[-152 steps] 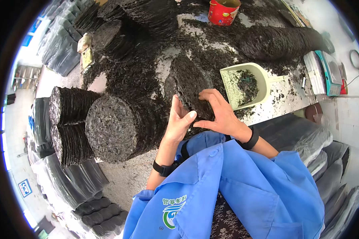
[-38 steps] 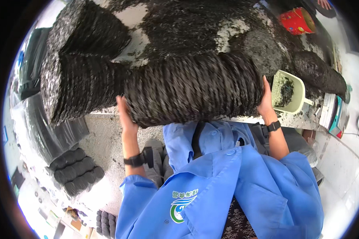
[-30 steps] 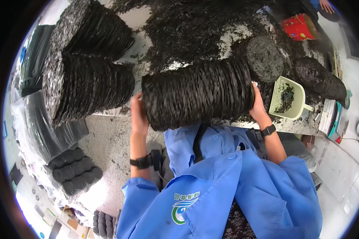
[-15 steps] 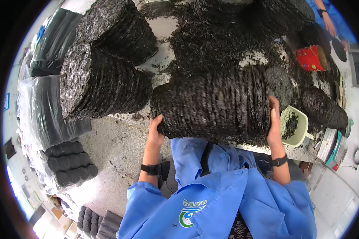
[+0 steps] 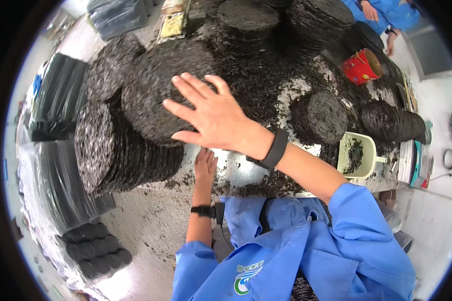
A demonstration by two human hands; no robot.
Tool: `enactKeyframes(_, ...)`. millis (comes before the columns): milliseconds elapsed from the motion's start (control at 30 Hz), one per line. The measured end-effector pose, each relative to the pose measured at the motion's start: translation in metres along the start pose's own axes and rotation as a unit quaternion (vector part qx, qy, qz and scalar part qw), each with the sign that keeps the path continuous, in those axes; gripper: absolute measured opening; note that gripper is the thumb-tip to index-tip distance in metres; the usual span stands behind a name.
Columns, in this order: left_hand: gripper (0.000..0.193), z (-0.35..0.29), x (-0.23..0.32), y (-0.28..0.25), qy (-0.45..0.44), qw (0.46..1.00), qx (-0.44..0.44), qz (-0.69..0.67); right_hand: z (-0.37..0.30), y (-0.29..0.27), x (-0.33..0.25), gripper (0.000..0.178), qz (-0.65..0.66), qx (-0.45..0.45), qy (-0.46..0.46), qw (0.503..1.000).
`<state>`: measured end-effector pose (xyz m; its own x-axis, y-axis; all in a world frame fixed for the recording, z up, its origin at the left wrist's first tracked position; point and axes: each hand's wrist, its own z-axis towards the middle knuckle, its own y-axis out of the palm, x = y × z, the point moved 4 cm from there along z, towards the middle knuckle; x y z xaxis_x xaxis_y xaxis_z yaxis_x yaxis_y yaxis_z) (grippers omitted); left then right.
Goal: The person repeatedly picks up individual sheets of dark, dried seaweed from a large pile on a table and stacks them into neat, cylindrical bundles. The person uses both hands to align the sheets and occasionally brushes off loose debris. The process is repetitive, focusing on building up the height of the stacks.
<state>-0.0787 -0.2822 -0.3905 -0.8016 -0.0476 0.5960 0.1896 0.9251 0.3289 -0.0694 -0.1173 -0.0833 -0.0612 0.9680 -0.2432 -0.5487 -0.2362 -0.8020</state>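
Note:
A long stack of round, dark, dried seaweed sheets (image 5: 148,93) lies on the pile at the left of the table, its round face toward me. My right hand (image 5: 203,113) reaches across to the left, fingers spread, palm flat against or just before that face; contact is hard to tell. Below it, my left hand (image 5: 206,163) is beside the lower seaweed stack (image 5: 145,160), by the table top, its fingers loosely bent and nothing visible in them. To the right, a shorter round seaweed stack (image 5: 326,118) sits among dark crumbs.
A pale green scoop (image 5: 369,155) with seaweed crumbs and a red tin (image 5: 361,66) stand on the right. Taller round stacks (image 5: 248,15) rise at the back. Plastic-wrapped bundles (image 5: 55,175) lie at the left. At the far right is another person's hand (image 5: 390,44).
The long stack held between both hands has gone left onto the pile, and the hands have let go. My right hand has swung across to its face; the left has dropped slightly.

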Motion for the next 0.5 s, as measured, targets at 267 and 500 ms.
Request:
enactKeyframes(267,0.039,-0.145,-0.031,-0.020,-0.078,0.963,-0.102,0.235,-0.002,-0.021,-0.005,0.062,0.054,0.036,0.018,0.998)
enactKeyframes(500,0.060,-0.269,-0.006,-0.108,-0.278,0.822,-0.294,0.400,-0.148,-0.052,0.044,0.042,0.039,0.065,0.053,0.996)
